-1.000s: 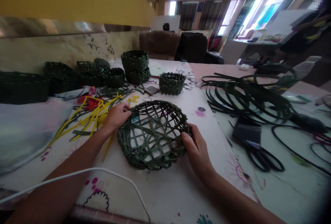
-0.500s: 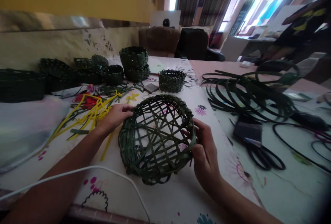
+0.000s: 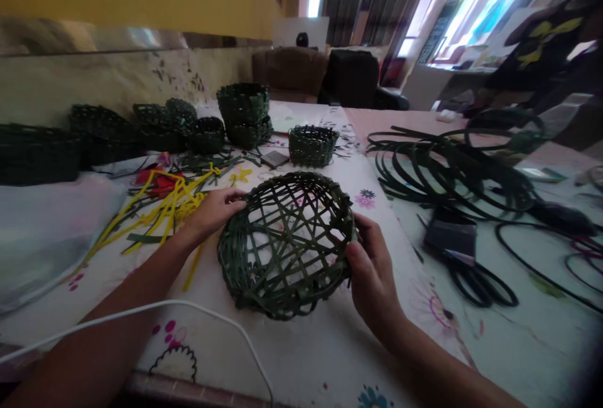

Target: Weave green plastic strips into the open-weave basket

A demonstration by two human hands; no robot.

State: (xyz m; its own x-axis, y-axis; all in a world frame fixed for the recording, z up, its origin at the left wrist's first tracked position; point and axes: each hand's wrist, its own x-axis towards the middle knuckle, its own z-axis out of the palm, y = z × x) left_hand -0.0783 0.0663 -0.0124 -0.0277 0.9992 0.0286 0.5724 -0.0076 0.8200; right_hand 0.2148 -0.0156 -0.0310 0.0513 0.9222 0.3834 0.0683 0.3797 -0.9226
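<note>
A round, open-weave dark green basket point(image 3: 286, 245) is tilted up off the flowered tablecloth point(image 3: 301, 358), its mouth toward me. My left hand point(image 3: 214, 210) grips its far left rim, fingers curled over the edge. My right hand point(image 3: 372, 270) clasps the right rim, thumb on the outside and fingers behind the weave. Both forearms reach in from the bottom of the view.
Several finished green baskets point(image 3: 242, 113) and a small one point(image 3: 313, 145) stand at the back. Yellow strips point(image 3: 160, 207) lie left, coils of dark green strapping point(image 3: 452, 169) right, with a dark flat object point(image 3: 450, 238). A white cable point(image 3: 188, 311) crosses in front. A person's dark shirt point(image 3: 541, 44) shows far right.
The basket was lying lower on the cloth; both hands have raised and tilted it toward me. The right hand has shifted its hold further up the right rim.
</note>
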